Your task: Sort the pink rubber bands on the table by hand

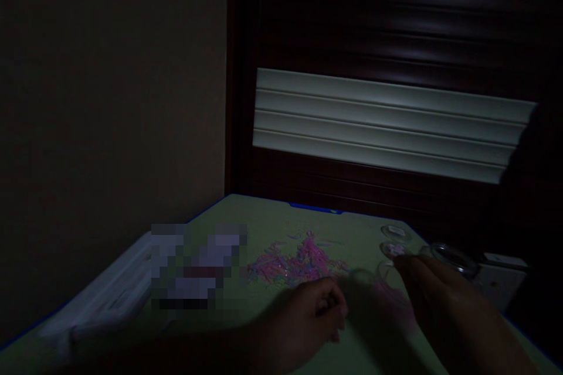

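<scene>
Our left hand (303, 319) is curled just beside a heap of pink glittery strands (303, 263) on the green table (246, 211); we cannot tell whether it holds anything. Our right hand (440, 299) is open, fingers stretched toward a small clear dish (394, 249) with pink bits inside, and a clear round container (455, 261) lies just beyond.

Left hand (303, 319) and right hand (440, 299) of the wearer, both bare, seen from above in dim light. The back of the right hand shows a faint sheen. The right forearm (497, 345), also bare, tapers toward the wrist. The left forearm (189, 354) lies in deep shadow along the lower frame edge; any sleeve there cannot be made out.
</scene>
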`<state>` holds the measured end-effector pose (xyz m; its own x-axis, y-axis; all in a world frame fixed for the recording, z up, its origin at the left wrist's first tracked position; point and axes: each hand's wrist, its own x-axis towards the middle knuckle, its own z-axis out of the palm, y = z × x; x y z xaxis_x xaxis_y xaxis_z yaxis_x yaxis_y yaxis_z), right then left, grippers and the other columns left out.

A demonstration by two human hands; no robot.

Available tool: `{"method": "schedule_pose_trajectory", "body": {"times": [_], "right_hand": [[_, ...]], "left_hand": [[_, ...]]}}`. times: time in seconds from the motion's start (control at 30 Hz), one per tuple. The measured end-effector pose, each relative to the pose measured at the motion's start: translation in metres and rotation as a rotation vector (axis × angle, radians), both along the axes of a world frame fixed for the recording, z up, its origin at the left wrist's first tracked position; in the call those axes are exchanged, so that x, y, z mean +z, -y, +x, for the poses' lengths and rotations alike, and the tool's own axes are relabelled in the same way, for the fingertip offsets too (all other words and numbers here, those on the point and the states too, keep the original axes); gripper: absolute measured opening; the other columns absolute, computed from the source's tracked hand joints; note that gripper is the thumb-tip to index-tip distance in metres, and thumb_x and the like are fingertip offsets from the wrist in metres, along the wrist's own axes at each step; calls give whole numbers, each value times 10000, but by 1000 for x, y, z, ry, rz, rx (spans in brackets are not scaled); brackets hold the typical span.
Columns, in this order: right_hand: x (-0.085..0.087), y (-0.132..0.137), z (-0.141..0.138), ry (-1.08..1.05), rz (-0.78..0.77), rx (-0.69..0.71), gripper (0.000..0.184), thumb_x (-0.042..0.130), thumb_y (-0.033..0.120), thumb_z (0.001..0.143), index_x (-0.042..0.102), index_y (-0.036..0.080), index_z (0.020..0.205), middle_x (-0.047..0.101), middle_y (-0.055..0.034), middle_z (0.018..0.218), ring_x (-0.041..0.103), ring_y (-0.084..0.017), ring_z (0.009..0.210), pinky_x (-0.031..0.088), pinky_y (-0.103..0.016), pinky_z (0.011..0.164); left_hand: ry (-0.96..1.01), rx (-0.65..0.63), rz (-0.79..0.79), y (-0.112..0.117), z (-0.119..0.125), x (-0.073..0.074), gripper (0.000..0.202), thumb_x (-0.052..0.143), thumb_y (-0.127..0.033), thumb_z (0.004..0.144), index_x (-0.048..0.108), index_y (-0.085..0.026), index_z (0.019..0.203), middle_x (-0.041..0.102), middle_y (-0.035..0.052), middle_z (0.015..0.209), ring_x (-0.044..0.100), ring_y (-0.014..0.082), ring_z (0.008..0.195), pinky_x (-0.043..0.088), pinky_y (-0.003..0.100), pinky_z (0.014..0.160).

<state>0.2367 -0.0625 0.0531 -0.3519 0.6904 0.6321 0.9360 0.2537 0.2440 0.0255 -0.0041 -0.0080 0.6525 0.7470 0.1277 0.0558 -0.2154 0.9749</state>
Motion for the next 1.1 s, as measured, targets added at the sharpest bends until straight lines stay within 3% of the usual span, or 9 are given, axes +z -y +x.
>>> {"method": "schedule_pose_trajectory", "body": {"times": [0.47, 0.77, 0.93, 1.1], "right_hand": [[-5, -3, 5, -59, -125, -177, 412, 338, 62, 781, 567, 63, 1123, 561, -205, 1147, 563, -310, 987, 477, -443, 758], [-5, -2, 2, -91, -171, -163, 379, 341, 25, 766, 618, 118, 1008, 594, -174, 1090, 569, -288, 979, 474, -413, 746], [-5, -2, 3, -122, -144, -105, 304, 353, 50, 765, 615, 161, 871, 630, -144, 984, 612, -252, 856, 481, -392, 711], [-5, -6, 2, -111, -131, -6, 247, 402, 100, 786, 608, 201, 879, 639, -108, 918, 623, -224, 774, 481, -330, 627]], "left_hand": [[-24, 13, 7, -1, -1, -1, 117, 463, -272, 839, 517, -168, 830, 558, -17, 720, 544, 118, 653, 397, 230, 594], [-43, 21, 12, 0, -1, 0, 142, 461, -293, 840, 524, -166, 830, 561, -11, 731, 551, 121, 664, 400, 230, 599], [-74, 31, 46, 0, -2, 0, 137, 461, -296, 843, 525, -175, 838, 567, -11, 723, 560, 135, 686, 402, 238, 607], [-59, 20, 46, -1, -2, -3, 141, 468, -301, 842, 531, -175, 845, 568, -11, 718, 550, 131, 673, 399, 235, 603]]}}
